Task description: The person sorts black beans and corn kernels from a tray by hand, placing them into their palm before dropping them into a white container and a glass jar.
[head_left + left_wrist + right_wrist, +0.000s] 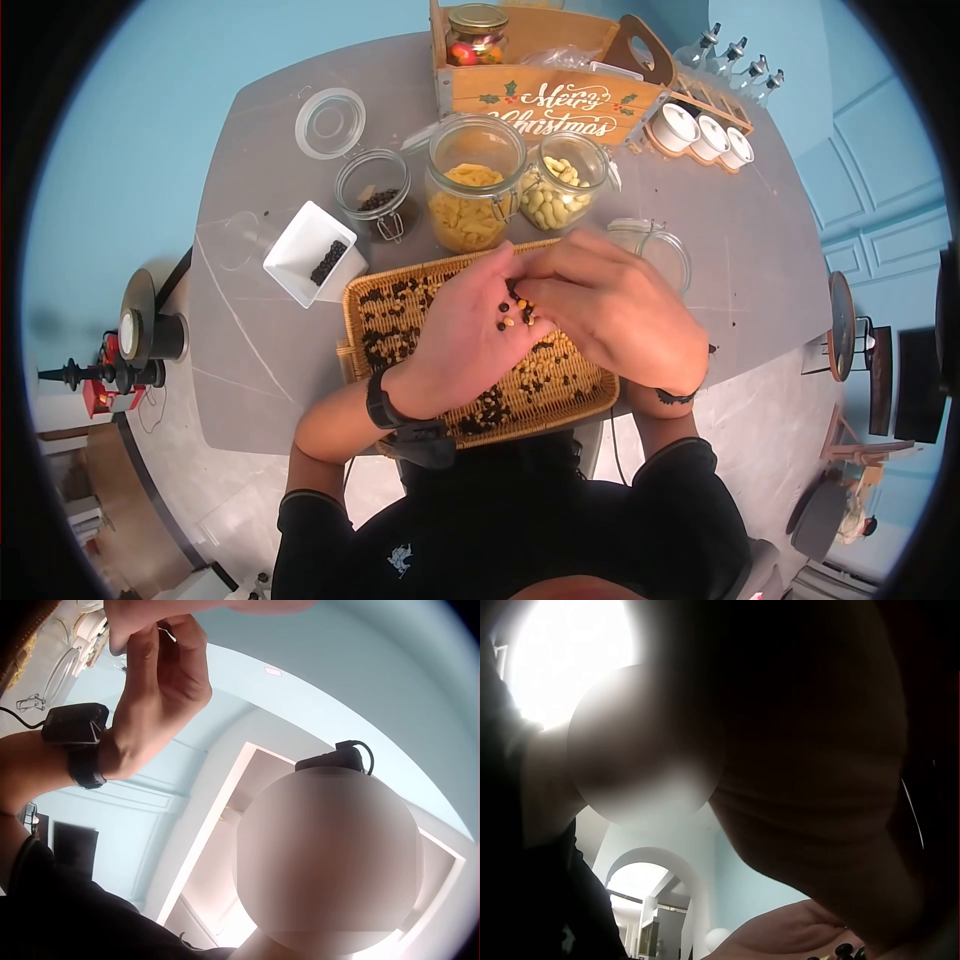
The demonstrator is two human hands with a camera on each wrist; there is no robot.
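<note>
My left hand (455, 335) lies palm up over a rectangular wicker basket (349, 330), several black beans (503, 308) and yellow kernels (509, 322) resting on the palm. Over that palm, my right hand (615, 305) is bent down, its thumb and fingertips pinching at a black bean (514, 290). Black beans and yellow kernels are scattered across the basket's floor beneath. To the left, a white square tub (285, 255) is tilted toward me with a small heap of black beans (328, 262) inside. In the left wrist view the right hand's fingertips are partly hidden.
Behind the basket stand open glass jars: dark beans (380, 205), yellow pasta (468, 215) and pale cashew-shaped pieces (556, 200). Glass lids (331, 123) lie around them. A wooden Christmas crate (545, 100), white ramekins (678, 128) and glass bottles (733, 60) line the back.
</note>
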